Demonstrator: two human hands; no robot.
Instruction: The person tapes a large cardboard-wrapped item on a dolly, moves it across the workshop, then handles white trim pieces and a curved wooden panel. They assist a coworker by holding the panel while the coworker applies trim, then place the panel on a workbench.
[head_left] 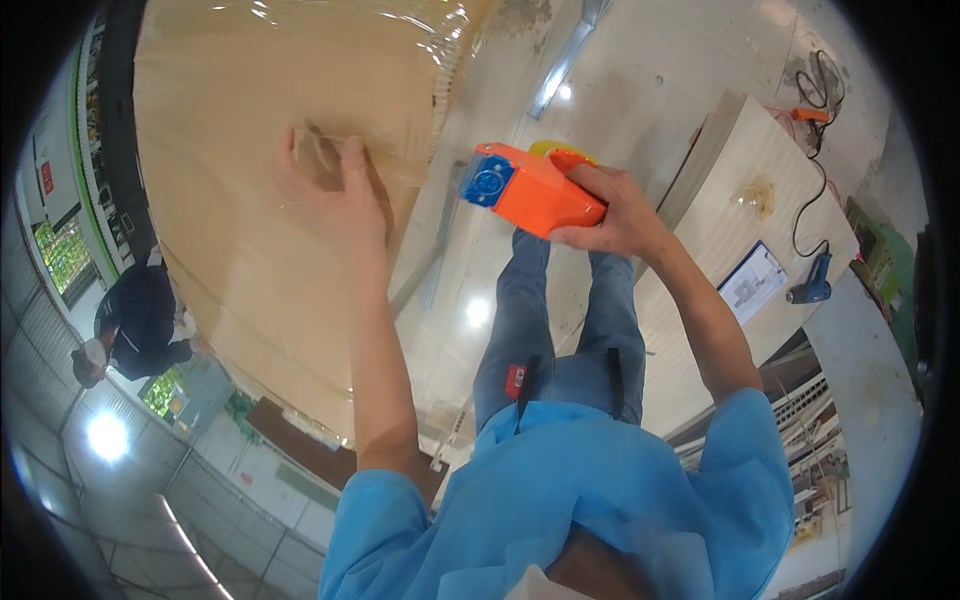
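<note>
My right hand (pixel 620 215) is wrapped round an orange tape dispenser (pixel 540 195) with a blue front part, holding it in the air at the right of the cardboard. Part of a yellow roll (pixel 562 153) shows behind the dispenser. Over the large brown cardboard sheet (pixel 240 230), my left hand (pixel 335 195) has its fingers bent, a see-through piece of clear tape (pixel 322 140) between thumb and fingers. Shiny clear film or tape also lies along the cardboard's far and right edges.
At the right stands a pale wooden tabletop (pixel 740 200) bearing a clipboard (pixel 752 282) and a blue heat gun or drill (pixel 812 280) with a black cord. A metal strip (pixel 565 65) lies on the floor. Another person (pixel 140 320) is beyond the cardboard's left edge.
</note>
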